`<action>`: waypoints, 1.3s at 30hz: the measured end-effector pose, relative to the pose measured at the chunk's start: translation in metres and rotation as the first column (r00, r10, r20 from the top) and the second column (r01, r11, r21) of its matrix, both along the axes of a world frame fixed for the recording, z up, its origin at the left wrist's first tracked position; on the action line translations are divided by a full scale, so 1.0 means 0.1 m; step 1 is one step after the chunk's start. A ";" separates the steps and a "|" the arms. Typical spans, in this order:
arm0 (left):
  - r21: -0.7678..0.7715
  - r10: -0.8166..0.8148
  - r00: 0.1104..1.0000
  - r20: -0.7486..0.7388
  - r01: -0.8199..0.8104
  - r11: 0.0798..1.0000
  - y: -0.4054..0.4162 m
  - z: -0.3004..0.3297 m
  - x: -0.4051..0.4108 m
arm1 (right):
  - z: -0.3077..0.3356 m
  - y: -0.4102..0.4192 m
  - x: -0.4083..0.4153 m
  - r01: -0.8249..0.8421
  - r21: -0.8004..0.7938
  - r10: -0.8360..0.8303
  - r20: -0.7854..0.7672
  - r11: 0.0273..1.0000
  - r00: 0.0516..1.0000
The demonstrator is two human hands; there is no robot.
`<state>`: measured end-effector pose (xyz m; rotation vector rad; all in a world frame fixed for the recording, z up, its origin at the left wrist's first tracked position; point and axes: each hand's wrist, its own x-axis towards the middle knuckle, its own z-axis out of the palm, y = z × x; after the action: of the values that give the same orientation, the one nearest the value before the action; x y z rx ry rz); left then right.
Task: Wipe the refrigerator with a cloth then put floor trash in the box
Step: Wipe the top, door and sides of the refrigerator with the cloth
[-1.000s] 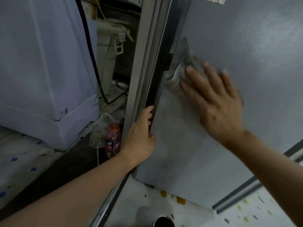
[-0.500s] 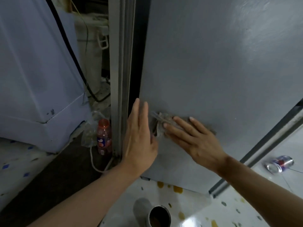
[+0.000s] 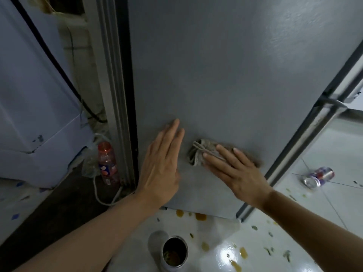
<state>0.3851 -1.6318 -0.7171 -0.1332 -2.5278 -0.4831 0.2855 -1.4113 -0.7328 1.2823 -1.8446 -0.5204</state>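
**Wiping reaches the lower part of the refrigerator side**

The floor (image 3: 324,209) is pale, glossy tile, spotted with yellow drops and small green bits. The grey side panel of the refrigerator (image 3: 225,75) fills most of the view.

The right hand (image 3: 233,171) presses the bunched grey cloth (image 3: 200,154) flat against the panel, low down and near the middle of it. Its fingers lie straight over the cloth; they do not curl around it. The left hand (image 3: 161,169) rests open on the panel just beside the cloth, fingers straight and together, holding nothing.

One second ago the cloth was higher on the panel and the left hand gripped the panel's left edge. Now that hand has let go of the edge and lies flat, and the cloth has come down and moved a little to the right. So the wiping is probably near its end, since little of the panel remains below.

The second part is not yet begun. A crushed can (image 3: 318,176) lies on the floor to the right, an open tin (image 3: 174,252) stands close in front, and a plastic bottle (image 3: 108,163) stands in the dark gap on the left. No box is in view.
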 end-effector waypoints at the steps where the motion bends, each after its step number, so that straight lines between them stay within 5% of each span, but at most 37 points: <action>1: -0.022 -0.010 1.000 0.014 0.010 1.000 0.01 -0.01 0.01 | 0.04 0.02 0.00 -0.014 0.027 0.013 0.015 1.000 1.000; 3: -0.035 -0.014 0.999 0.040 0.016 0.999 0.03 0.02 0.03 | 0.25 0.08 -0.01 -0.027 0.009 0.026 0.028 1.000 0.999; 8: -0.043 -0.071 0.997 -0.028 0.069 0.997 0.23 0.14 -0.05 | 1.06 0.38 -0.18 -0.055 -0.350 0.049 -0.025 0.935 0.998; 12: 0.095 -0.028 0.999 -0.042 0.032 0.995 0.46 0.17 -0.13 | 0.86 0.38 -0.18 -0.067 -0.484 0.092 0.028 0.873 0.995; 18: -0.043 -0.064 0.997 0.032 0.066 0.997 0.57 0.01 -0.12 | -0.16 0.64 -0.03 0.076 -0.107 -0.059 0.147 0.991 0.987; 21: -0.076 -0.060 0.997 0.049 0.064 0.995 0.60 0.02 -0.10 | -0.05 0.71 -0.03 0.020 -0.109 -0.001 0.170 0.994 0.986; 24: -0.119 -0.096 0.995 0.040 0.100 0.988 0.68 0.07 -0.13 | 0.38 0.79 -0.04 -0.031 -0.364 0.078 0.116 0.931 0.990; 31: -0.149 -0.107 0.994 -0.015 0.104 0.983 0.89 0.10 -0.22 | 0.71 0.86 0.00 0.030 -0.718 -0.060 -0.016 0.696 0.998; 39: -0.193 -0.099 0.995 -0.026 0.093 0.977 0.97 -0.08 -0.30 | 0.04 0.84 -0.09 0.068 -0.786 -0.064 0.037 0.614 0.997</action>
<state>0.3555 -1.5343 -0.7247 -0.3348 -2.5380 -0.2699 0.2764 -1.3276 -0.7291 0.5907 -1.7941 0.2829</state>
